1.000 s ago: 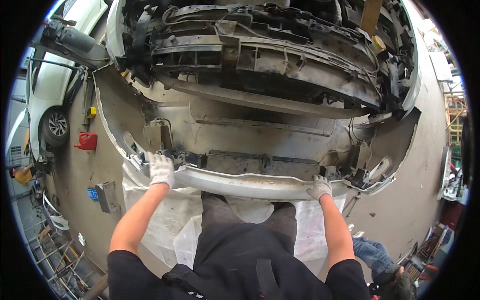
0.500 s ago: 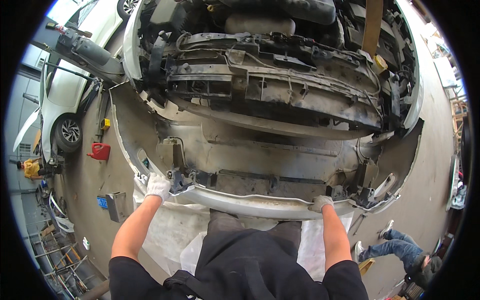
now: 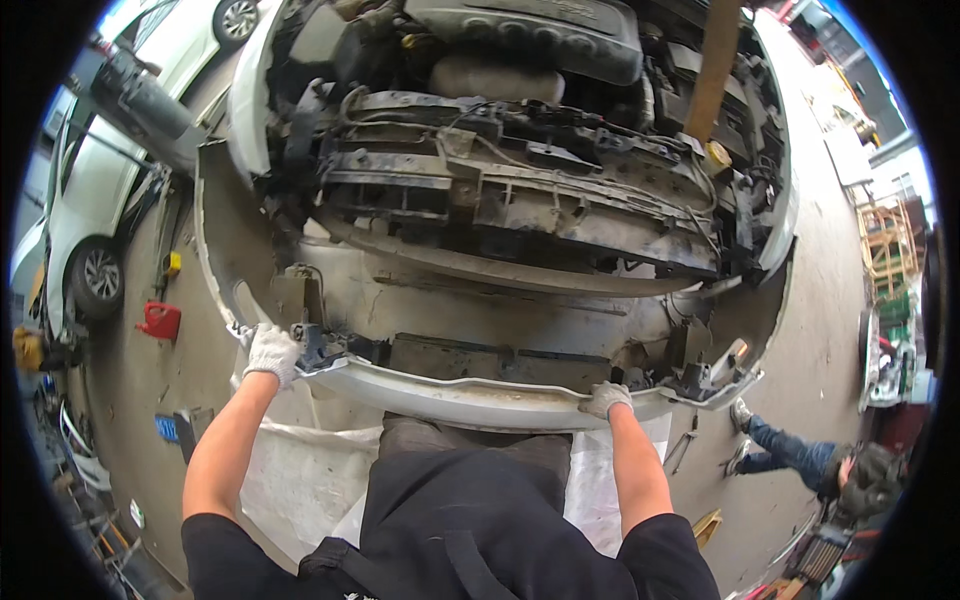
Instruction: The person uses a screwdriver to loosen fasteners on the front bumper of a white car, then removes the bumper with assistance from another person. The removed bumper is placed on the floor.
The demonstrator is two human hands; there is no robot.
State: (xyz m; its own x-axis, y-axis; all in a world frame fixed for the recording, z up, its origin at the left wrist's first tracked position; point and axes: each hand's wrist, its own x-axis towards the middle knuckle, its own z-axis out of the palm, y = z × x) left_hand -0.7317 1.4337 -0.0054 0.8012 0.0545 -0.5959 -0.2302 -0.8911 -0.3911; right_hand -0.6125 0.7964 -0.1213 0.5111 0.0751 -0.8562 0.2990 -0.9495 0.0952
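A large pale bumper cover (image 3: 470, 397) spans the space in front of me, its hollow inner side facing up. My left hand (image 3: 273, 355), in a light work glove, is closed over its top edge beside the left lamp opening. Farther right, my right hand (image 3: 606, 399), also gloved, grips the same edge right of the middle. Just beyond is the car's exposed front end (image 3: 520, 195), with brackets and wiring showing. The cover's two side ends curve up around it. My fingertips are partly hidden behind the edge.
Whitish sheeting (image 3: 300, 470) lies on the floor by my legs. A red jug (image 3: 159, 320) stands at left, near a white car (image 3: 100, 215) and a lift post (image 3: 140, 110). At right is another person in jeans (image 3: 790, 450), close to a tool (image 3: 683, 445) on the floor.
My view has shifted, showing more of the engine bay. The bumper cover's near edge appears somewhat closer to the car's front. Both hands keep their grip.
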